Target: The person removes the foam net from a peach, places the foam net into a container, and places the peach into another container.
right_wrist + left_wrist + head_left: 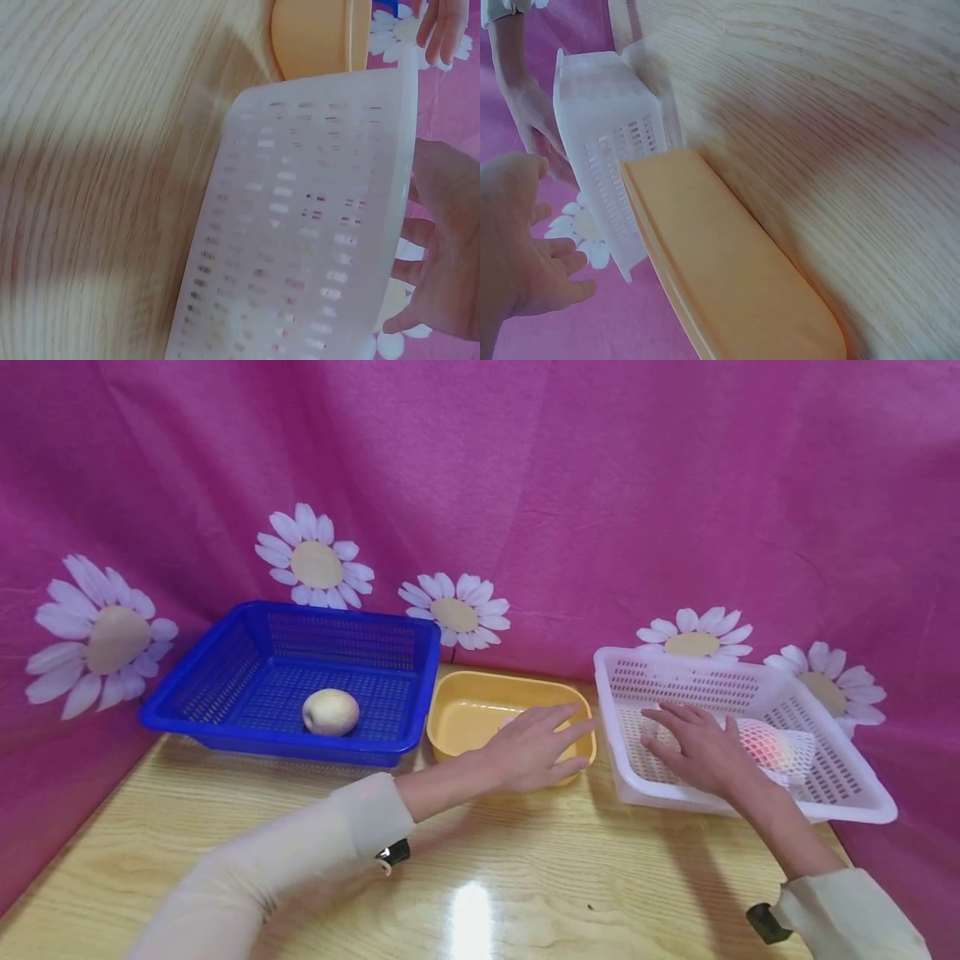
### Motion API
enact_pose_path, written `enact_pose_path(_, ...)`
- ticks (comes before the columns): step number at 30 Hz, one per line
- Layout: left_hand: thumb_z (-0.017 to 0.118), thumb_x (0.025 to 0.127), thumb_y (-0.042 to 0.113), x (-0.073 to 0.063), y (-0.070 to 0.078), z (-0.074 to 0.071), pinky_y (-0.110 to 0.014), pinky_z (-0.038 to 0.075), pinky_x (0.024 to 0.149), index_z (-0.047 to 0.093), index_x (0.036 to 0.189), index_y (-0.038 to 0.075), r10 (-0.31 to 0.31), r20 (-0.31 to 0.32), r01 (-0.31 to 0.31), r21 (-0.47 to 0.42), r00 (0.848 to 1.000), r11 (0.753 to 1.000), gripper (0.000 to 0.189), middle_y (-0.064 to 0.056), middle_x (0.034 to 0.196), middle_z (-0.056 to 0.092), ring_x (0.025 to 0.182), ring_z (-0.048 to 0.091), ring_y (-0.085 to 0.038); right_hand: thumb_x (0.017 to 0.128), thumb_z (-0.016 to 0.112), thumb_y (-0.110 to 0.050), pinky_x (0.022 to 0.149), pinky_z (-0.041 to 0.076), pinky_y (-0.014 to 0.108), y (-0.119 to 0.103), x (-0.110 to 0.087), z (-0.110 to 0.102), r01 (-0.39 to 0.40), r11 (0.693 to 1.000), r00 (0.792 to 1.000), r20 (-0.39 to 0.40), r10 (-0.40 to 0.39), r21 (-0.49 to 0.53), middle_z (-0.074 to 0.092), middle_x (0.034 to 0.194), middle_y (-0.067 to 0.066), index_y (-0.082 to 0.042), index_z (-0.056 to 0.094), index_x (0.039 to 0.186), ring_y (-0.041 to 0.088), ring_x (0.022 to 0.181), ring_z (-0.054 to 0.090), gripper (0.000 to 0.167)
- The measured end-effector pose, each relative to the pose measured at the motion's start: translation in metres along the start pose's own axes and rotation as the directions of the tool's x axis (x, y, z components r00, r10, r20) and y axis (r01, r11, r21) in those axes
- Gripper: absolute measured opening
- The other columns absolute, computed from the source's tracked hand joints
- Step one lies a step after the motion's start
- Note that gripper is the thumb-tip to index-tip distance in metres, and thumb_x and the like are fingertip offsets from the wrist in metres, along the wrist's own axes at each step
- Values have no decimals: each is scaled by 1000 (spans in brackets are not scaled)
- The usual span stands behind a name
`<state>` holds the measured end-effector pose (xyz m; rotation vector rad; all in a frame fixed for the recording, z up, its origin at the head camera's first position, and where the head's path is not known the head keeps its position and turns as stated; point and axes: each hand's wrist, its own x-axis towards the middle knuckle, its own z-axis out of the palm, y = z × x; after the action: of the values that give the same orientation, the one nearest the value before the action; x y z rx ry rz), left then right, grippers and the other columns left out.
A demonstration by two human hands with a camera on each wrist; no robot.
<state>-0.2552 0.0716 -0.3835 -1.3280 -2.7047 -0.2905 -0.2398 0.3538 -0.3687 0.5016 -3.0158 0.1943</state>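
My left hand (534,747) hovers over the yellow plastic basin (468,683), its fingers spread and nothing in them. A small pinkish patch shows beside that hand inside the basin; what it is, I cannot tell. Over the left part of the white basket (847,814), my right hand (705,750) reaches down with fingers extended, gripping nothing visible. Beside it in the basket lies a red-and-yellow fruit in white foam netting (768,747). More netting shows under the right fingers, partly hidden. The right wrist view has this hand (450,240) just beyond the basket's rim.
To the left stands a blue basket (292,745) holding one pale, slightly pink round fruit (331,712). All three containers stand on a wood-grain table (555,868). Behind them hangs a magenta cloth (570,510) printed with white daisies.
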Motion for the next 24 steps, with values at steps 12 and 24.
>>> enact_pose_path(12, 44, 105, 43, 12, 12, 7, -36, 31, 114, 38, 155, 19, 82, -16, -80, 85, 997, 993, 55, -11, 156, 38, 142, 34, -21, 99, 59, -38, 92, 28, 81, 18, -9, -2, -14, 1000, 1000, 10, 14, 11, 46, 142, 30, -5, 56, 138, 56, 127, 39, 51)
enact_pose_path(24, 41, 106, 44, 21, 25, 10, -37, 34, 112, 41, 153, 17, 104, -19, -101, 142, 994, 985, 54, -10, 156, 38, 142, 35, -21, 94, 68, -27, 92, 43, 68, 38, -15, -2, 44, 997, 999, -26, -42, 71, 55, 128, 33, 2, 60, 130, 54, 115, 52, 46)
